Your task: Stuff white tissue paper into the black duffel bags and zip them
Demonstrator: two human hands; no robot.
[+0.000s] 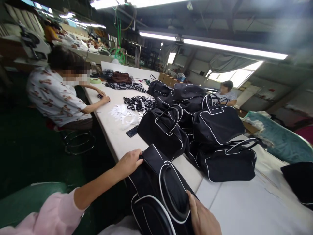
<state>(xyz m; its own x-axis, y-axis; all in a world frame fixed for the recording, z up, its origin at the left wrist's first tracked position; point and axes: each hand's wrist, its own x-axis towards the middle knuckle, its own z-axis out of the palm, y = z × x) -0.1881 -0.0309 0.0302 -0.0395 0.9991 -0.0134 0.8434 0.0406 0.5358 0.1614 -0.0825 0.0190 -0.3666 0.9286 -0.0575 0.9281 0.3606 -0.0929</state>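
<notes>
A black holdall with white piping (156, 192) is tilted up in front of me at the near edge of the long white table (114, 137). My left hand (128, 163) curls over its top edge. My right hand (202, 217) grips its lower right side, next to a black handle edged in white. The bag's bottom part runs out of the picture. Just beyond it, several matching black bags (215, 125) lie piled on the table.
A seated co-worker (57, 94) works at the table's left side, hands on a small dark object. Another person (226, 93) sits beyond the pile. A black phone (132, 131), white tags (123, 114) and black straps (139, 102) lie on the table. A metal stool (79, 142) stands left.
</notes>
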